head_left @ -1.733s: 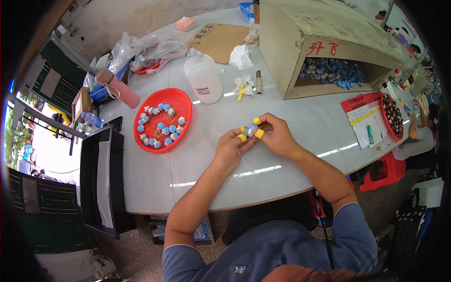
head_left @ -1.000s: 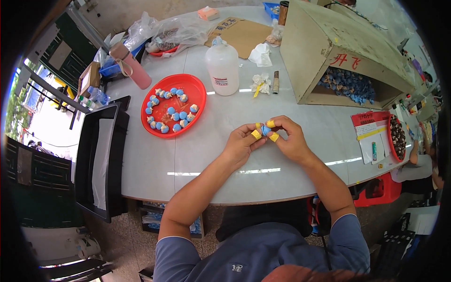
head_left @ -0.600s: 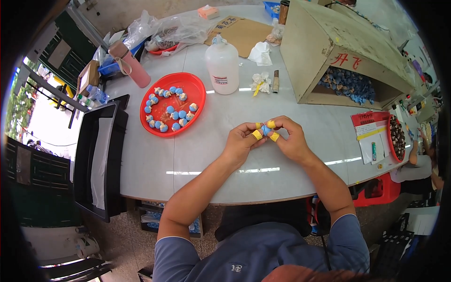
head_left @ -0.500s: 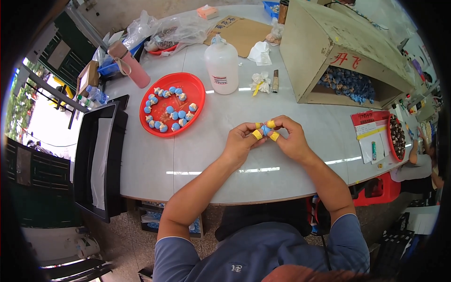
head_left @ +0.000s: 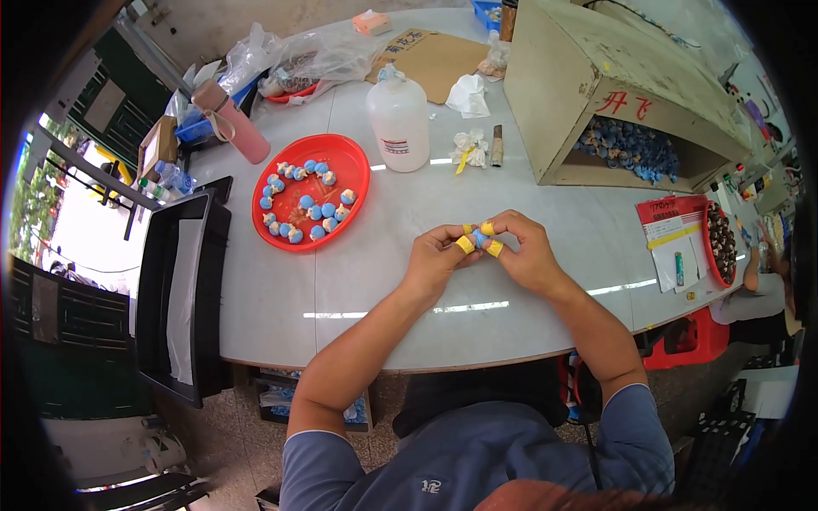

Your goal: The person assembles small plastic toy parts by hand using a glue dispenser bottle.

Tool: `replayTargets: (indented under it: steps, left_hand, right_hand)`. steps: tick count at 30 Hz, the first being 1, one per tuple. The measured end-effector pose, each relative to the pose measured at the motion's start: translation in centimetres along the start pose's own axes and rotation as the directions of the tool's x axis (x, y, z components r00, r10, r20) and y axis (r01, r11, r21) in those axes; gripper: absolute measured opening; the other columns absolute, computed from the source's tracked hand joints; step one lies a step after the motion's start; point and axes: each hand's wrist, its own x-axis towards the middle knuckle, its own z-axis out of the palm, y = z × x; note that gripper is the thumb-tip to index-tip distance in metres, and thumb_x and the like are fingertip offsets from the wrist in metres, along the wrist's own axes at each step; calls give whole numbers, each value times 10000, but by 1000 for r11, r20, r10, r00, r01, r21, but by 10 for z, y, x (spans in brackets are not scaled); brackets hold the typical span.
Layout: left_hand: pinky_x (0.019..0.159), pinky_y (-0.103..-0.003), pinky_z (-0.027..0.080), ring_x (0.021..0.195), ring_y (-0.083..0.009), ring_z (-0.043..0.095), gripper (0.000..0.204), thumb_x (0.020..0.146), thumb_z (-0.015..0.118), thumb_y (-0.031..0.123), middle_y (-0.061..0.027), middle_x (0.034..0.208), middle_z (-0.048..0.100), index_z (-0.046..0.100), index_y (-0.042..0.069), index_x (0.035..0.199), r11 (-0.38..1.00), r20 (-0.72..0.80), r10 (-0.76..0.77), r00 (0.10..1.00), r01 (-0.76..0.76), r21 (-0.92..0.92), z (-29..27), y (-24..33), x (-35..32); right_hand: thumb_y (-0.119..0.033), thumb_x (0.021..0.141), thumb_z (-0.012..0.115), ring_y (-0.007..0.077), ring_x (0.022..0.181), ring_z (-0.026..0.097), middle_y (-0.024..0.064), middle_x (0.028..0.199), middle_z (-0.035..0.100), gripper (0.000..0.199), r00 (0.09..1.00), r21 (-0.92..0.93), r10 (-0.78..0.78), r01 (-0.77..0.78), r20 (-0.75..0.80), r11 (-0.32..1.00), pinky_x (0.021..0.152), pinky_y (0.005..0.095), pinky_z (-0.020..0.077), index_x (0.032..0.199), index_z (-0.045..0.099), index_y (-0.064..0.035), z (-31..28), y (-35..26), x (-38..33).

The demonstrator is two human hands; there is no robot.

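Your left hand and right hand met over the white table, fingers curled shut around one small blue piece, hardly moved from half a second before. Three fingertips wore yellow tape. One round red plastic tray held about sixteen blue-and-cream pieces. One translucent plastic bottle stood just beside it.

White round table – black chair left, speckled floor.
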Motion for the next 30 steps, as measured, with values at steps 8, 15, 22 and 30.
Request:
replayTargets:
  steps: [8, 15, 22, 30]
  left_hand:
    - [769, -254, 558, 891, -165, 664, 291, 966, 602, 212, -106, 1024, 656, 559, -31, 1120, 995, -23, -91, 996, 91, 43, 8, 9, -3]
    - [737, -273, 547, 807, -159, 658, 300, 961, 608, 276, -93, 954, 656, 564, -7, 1051, 983, -40, -181, 983, 181, 4, 2, 3, -3]
    - [724, -267, 542, 797, -161, 671, 262, 952, 616, 234, -109, 944, 664, 569, -15, 1019, 990, -60, -104, 993, 110, 92, 10, 5, -8]
    - [661, -252, 508, 715, -146, 651, 204, 935, 633, 186, -100, 853, 670, 577, -10, 947, 983, -107, 12, 994, 8, 186, 14, -4, -11]
  right_hand:
    - [-139, 862, 720, 67, 746, 533, 6, 842, 596, 198, 949, 193, 307, -316, 78, 929, 671, 225, 455, 981, 625, -12, 3, 9, 0]
    - [-205, 894, 703, 42, 695, 503, -14, 782, 574, 230, 893, 212, 436, -451, 114, 867, 633, 208, 446, 895, 568, -19, 14, 5, -4]
    - [-295, 979, 543, 97, 617, 462, 23, 660, 530, 323, 880, 297, 470, -468, 69, 832, 553, 296, 403, 810, 535, -20, 26, 13, -9]
    - [-234, 979, 492, 203, 566, 452, 127, 635, 524, 290, 912, 135, 395, -380, -113, 915, 545, 355, 401, 808, 461, -1, 38, 4, -15]
